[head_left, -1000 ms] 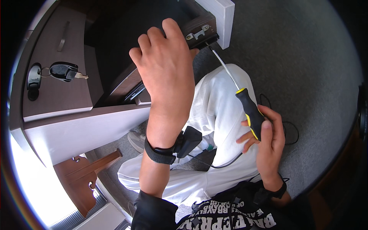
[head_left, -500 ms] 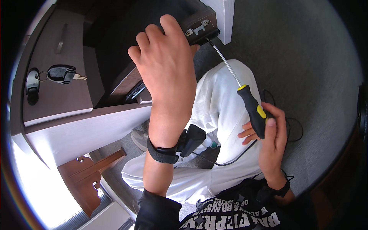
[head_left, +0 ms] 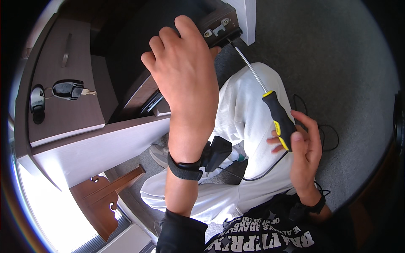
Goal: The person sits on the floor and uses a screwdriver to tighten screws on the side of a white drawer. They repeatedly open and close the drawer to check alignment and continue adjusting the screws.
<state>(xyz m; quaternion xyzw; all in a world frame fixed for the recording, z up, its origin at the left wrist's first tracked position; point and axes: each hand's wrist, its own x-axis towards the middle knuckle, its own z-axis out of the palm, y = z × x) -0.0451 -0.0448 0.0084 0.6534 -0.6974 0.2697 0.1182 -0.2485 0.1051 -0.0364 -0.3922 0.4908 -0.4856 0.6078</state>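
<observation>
My left hand [head_left: 185,71] is curled over a dark brown wood-grain panel [head_left: 230,15], its thumb tucked by the lower edge. A small silver metal fitting [head_left: 218,28] with two screw heads sits on the panel's end face. In my right hand [head_left: 306,152] is a screwdriver, its black and yellow handle [head_left: 276,110] between the thumb and fingers. The long steel shaft [head_left: 252,69] slants up to the left, and its tip meets the panel's underside close to the fitting. What the tip sits in is too small to make out.
A key with a black fob [head_left: 68,90] hangs at a drawer front [head_left: 48,114] on the left. A white cabinet edge [head_left: 101,147] runs below it. My white-trousered leg [head_left: 240,97] bends beneath the panel. A black cable [head_left: 261,175] crosses the trousers, and a brown wooden piece [head_left: 99,202] stands lower left.
The screwdriver has turned about its length: the yellow patch on its handle has gone from the right side to the left. My left hand keeps its hold on the panel.
</observation>
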